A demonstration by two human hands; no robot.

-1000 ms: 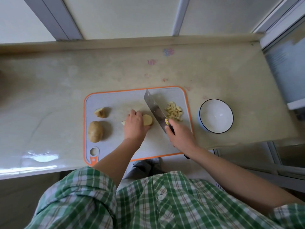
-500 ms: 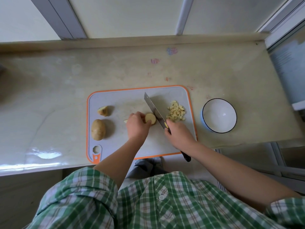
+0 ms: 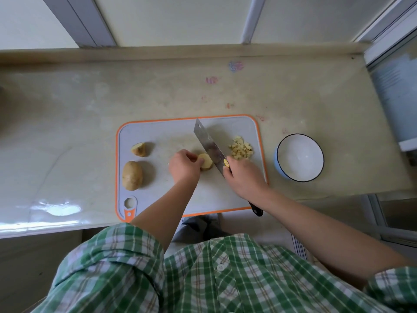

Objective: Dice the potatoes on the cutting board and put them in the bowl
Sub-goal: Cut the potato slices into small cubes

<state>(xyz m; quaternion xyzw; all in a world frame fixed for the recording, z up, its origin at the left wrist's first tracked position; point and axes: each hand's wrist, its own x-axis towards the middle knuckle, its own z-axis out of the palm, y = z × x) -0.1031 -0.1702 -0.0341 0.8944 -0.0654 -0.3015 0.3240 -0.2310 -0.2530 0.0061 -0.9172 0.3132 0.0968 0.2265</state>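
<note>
On the grey, orange-rimmed cutting board (image 3: 158,197) my left hand (image 3: 184,166) holds a cut potato piece (image 3: 205,161) with curled fingers. My right hand (image 3: 244,177) grips the handle of a cleaver (image 3: 208,146); its blade stands just right of that piece, slanting up and to the left. A pile of diced potato (image 3: 241,149) lies at the board's right end. A whole potato (image 3: 132,175) and a smaller cut chunk (image 3: 139,149) lie at the left end. The white bowl (image 3: 300,158) with a dark rim stands right of the board, and nothing shows inside it.
The board lies on a pale stone counter (image 3: 67,132) whose near edge runs just under the board. A window frame (image 3: 248,19) rises behind the counter, and a glass pane (image 3: 394,91) closes the right side.
The potato piece has turned, so its cut face now shows beside the blade. The cleaver has swung a little more upright, close against the piece.
</note>
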